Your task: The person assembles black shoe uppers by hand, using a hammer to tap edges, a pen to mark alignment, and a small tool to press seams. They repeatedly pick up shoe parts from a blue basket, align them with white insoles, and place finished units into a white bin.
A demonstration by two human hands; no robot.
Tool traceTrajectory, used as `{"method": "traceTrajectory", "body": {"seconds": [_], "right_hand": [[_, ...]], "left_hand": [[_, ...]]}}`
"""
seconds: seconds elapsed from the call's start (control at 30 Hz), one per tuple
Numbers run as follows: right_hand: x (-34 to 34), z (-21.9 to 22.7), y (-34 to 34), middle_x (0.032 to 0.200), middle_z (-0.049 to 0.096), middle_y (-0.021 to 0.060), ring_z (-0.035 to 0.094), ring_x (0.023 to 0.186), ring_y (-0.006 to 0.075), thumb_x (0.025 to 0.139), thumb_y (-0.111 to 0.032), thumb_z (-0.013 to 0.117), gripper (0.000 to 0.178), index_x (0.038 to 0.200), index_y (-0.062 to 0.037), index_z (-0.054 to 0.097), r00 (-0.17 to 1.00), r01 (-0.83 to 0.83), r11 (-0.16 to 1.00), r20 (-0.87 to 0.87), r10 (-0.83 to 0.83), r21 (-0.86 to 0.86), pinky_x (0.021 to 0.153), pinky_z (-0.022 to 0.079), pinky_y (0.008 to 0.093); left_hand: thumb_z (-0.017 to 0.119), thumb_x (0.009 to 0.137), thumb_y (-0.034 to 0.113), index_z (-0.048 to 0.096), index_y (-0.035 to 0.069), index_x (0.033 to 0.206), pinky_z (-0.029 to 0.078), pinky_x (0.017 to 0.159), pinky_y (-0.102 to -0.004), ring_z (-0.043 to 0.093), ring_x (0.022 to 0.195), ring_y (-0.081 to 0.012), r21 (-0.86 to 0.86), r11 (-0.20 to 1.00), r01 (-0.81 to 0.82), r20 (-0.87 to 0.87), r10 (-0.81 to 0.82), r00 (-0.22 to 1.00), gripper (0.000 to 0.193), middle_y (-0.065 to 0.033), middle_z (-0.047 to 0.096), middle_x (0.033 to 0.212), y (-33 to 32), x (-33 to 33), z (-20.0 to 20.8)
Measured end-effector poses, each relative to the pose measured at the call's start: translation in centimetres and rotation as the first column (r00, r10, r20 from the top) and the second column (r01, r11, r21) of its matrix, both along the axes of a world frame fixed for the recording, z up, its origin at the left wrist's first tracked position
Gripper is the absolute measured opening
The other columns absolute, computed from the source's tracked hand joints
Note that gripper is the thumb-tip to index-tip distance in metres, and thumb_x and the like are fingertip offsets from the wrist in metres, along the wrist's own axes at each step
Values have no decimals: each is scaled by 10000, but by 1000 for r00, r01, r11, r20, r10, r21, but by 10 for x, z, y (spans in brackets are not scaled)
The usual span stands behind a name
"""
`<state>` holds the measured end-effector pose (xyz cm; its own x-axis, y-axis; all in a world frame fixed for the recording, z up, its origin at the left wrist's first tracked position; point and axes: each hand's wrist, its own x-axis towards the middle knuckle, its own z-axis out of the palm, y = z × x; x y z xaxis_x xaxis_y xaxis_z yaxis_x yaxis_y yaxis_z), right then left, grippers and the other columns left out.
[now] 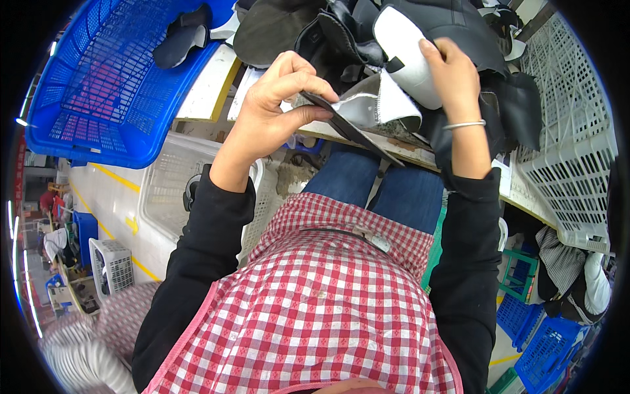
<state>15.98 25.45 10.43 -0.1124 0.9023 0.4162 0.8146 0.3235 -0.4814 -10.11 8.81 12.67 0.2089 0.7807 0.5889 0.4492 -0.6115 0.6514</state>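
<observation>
My left hand [282, 98] pinches the edge of a stitched shoe-upper piece [367, 108], black on one side and pale on the other, between thumb and fingers. The piece hangs over the table's near edge, partly turned on its side. My right hand [453, 75] has its thumb and fingers closed on the edge of a white, sole-shaped piece [401, 49] with a small black tab. Behind both pieces lies a heap of black leather-like shoe parts [446, 26]. The fingertips under the white piece are hidden.
A blue basket [125, 134] with a dark shoe part [180, 49] in it stands at the far left. White baskets are at the right [571, 177] and below the table's left side [170, 177]. Blue crates [548, 351] sit lower right. Another person's checked sleeve [125, 315] shows lower left.
</observation>
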Motion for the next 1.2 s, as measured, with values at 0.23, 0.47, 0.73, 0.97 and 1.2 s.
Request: {"method": "traceTrajectory", "body": {"seconds": [0.23,0.47,0.73,0.97,1.2], "right_hand": [[-40,14,-77,1083,729,53,717,772,219,786,62,729,460,1210,-101,660,717,-605,476,177,674,638,612,566,305],[-47,-17,-94,1157,695,114,732,832,296,781,-99,815,672,1375,-122,501,692,-721,684,153,705,112,695,588,399],[-53,-41,-93,923,715,16,727,768,219,791,-99,763,419,1178,-136,605,709,-689,666,71,702,285,610,553,338],[-50,-46,-103,916,708,-14,723,764,203,820,-69,682,237,1039,-158,690,608,-786,567,145,780,248,589,552,307],[-47,-36,-121,884,685,-40,672,804,158,778,-112,711,226,1001,-143,698,656,-749,616,147,740,244,577,550,285]], "left_hand": [[776,671,-112,690,47,857,501,724,-287,638,885,-172,-9,982,-189,-110,187,976,259,-55,630,974,-7,-8,11],[663,650,-193,603,15,888,516,755,-311,647,906,-229,-9,987,-158,-136,155,978,322,-95,625,967,-24,-7,-10],[699,612,-171,651,25,943,483,701,-317,592,809,-226,17,957,-288,-165,287,943,388,-74,586,888,-39,-9,-24],[843,618,-36,760,49,978,442,674,-286,551,790,-156,13,956,-292,-333,280,900,380,-16,576,851,-54,-17,-37],[809,528,20,746,24,872,465,651,-341,573,760,-238,276,935,-222,-255,294,921,350,-49,533,775,-58,-15,-60]]}}
